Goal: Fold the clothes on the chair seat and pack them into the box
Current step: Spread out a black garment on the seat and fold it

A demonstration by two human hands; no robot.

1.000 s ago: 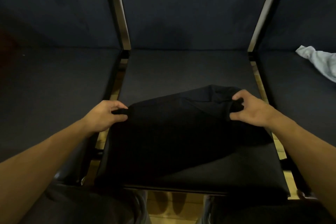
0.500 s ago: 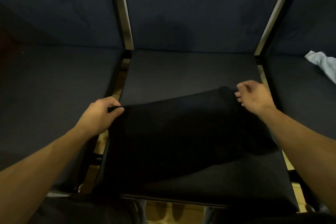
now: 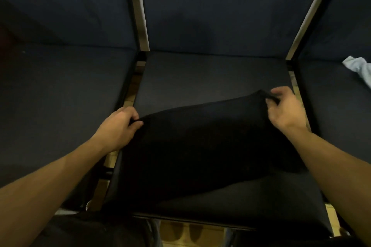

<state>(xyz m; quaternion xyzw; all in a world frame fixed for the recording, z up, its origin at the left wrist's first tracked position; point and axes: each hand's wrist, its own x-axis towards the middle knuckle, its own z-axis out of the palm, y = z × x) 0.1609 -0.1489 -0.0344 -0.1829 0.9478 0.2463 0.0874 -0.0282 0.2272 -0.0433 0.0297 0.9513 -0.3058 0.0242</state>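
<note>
A black garment (image 3: 200, 142) lies spread across the dark seat of the middle chair (image 3: 210, 74), slanting from lower left to upper right. My left hand (image 3: 118, 128) pinches its far left corner at the seat's left edge. My right hand (image 3: 285, 110) pinches its far right corner near the seat's right edge, with a small strip of cloth sticking out between the fingers. The garment's far edge runs taut between both hands. No box is in view.
Dark chairs stand on both sides, the left seat (image 3: 60, 96) and the right seat (image 3: 337, 110). A pale blue cloth (image 3: 359, 68) lies on the right seat. Metal frame posts (image 3: 140, 16) rise between the chair backs. Wooden floor (image 3: 180, 230) shows below the seat's front edge.
My right hand moved right and away, pulling the bunched far right corner out flat. The garment's far edge is now straighter. My left hand kept its grip in place.
</note>
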